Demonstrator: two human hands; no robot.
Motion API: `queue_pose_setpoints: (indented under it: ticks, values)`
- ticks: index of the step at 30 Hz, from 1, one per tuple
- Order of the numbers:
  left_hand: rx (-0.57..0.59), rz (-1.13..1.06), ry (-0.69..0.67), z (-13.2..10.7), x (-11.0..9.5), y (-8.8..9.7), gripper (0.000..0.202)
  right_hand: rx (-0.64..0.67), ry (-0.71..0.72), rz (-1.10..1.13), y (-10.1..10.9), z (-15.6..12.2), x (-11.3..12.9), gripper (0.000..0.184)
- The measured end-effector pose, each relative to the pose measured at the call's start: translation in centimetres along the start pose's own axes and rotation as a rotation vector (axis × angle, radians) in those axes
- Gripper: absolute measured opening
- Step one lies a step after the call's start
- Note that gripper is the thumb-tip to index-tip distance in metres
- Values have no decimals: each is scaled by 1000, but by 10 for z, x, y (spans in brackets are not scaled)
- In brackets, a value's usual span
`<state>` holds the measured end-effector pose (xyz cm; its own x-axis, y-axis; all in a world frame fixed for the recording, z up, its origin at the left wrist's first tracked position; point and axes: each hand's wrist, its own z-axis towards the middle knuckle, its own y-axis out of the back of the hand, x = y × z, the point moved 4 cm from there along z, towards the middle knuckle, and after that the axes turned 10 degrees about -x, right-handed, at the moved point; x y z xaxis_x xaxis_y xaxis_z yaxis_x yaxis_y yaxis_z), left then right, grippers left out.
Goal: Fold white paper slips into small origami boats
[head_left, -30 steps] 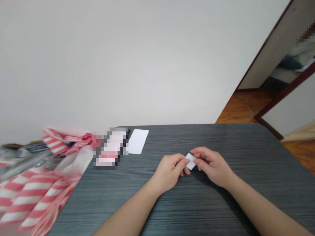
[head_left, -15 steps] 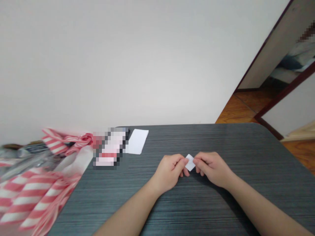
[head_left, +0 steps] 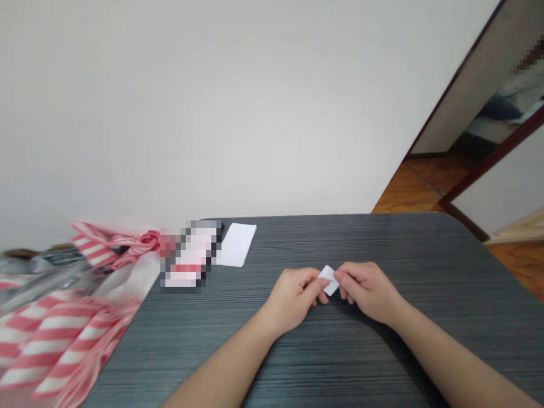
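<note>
A small white piece of paper (head_left: 328, 276), turned so that it looks like a diamond, is pinched between my two hands over the table. My left hand (head_left: 295, 297) grips its left corner, the thumb lying across the face. On the opposite corner, the thumb and fingers of my right hand (head_left: 368, 292) are closed. Fingertips cover both side corners. Whether the paper is folded or a single layer I cannot tell.
The dark wood-grain table (head_left: 340, 362) stands against a white wall (head_left: 272, 113). Toward its back left lie white paper sheets (head_left: 239, 245) beside a pixelated phone-like object (head_left: 191, 255). Red-and-white striped cloth (head_left: 55, 334) is heaped left of the table. A doorway opens at the right.
My left thumb has slid slightly right and lower across the paper's face. The paper has shifted a touch to the right; both hands otherwise stay in place.
</note>
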<state>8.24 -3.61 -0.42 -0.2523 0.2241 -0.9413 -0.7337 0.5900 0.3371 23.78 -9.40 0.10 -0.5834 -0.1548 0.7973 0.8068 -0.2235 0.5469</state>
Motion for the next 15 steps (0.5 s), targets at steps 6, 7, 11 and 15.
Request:
queue_pose_setpoints:
  ticks: [6,7,11,15]
  values:
    - [-1,24,7,0,0,0,34,46,-5,58,-2,-1,-1,28]
    - [0,27,2,0,0,0,34,57,-6,66,-3,-2,-2,24]
    - [4,53,-12,0,2,-1,36,71,-36,69,-5,-2,-4,22]
    - [12,71,-18,0,3,-1,38,70,-53,75,-5,-2,-4,26]
